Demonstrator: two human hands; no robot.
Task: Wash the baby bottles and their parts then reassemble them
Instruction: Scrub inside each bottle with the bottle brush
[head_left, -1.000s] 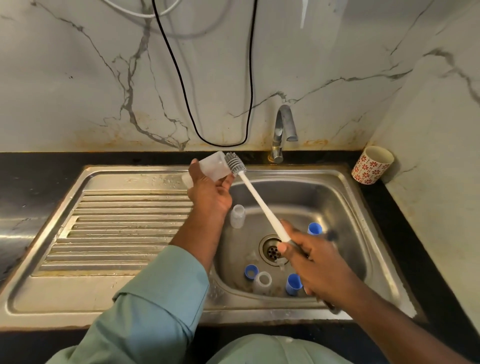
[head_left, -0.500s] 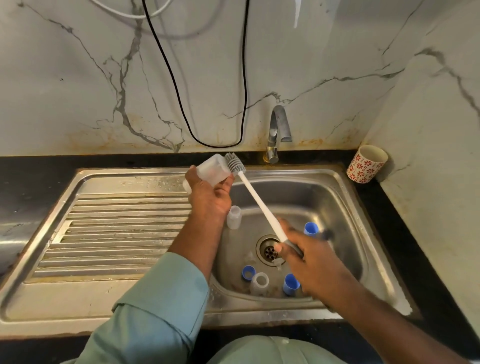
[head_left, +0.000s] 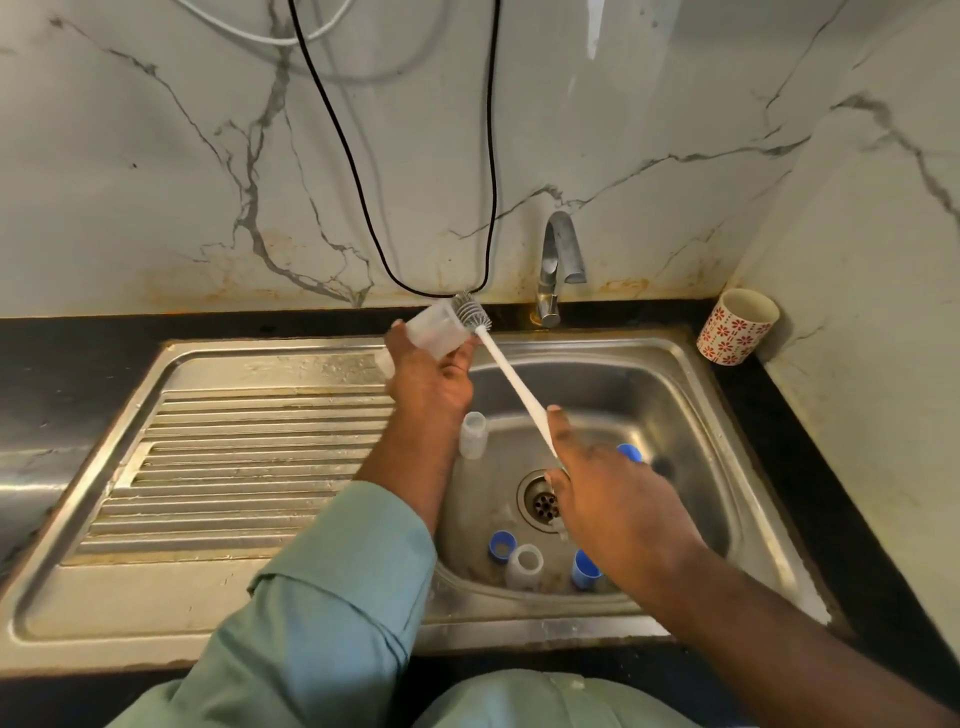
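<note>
nearest, below and just left of the right hand (head_left: 610, 499), a blue ring (head_left: 502, 545), a clear bottle (head_left: 525, 565) and a blue cap (head_left: 586, 569) sit in the sink (head_left: 691, 415) close to its front wall, by the drain (head_left: 540, 501). the right hand is curled round the low end of the brush (head_left: 511, 384), thumb laid along the white handle. another blue cap (head_left: 629, 452) peeps out just beyond its knuckles. a second small bottle (head_left: 472, 435) stands between the two wrists. further off, the left hand (head_left: 428, 379) grips a clear bottle body (head_left: 434, 330), held tilted over the sink's back left corner, its open mouth toward the brush head (head_left: 470, 312), which is touching the rim. beyond that stands the tap (head_left: 558, 260), with no water seen running.

the step looks like scrubbing this bottle, early in the washing. next the bristles need to go straight into the mouth, so the left hand must hold firm while the right pushes and twists.
</note>
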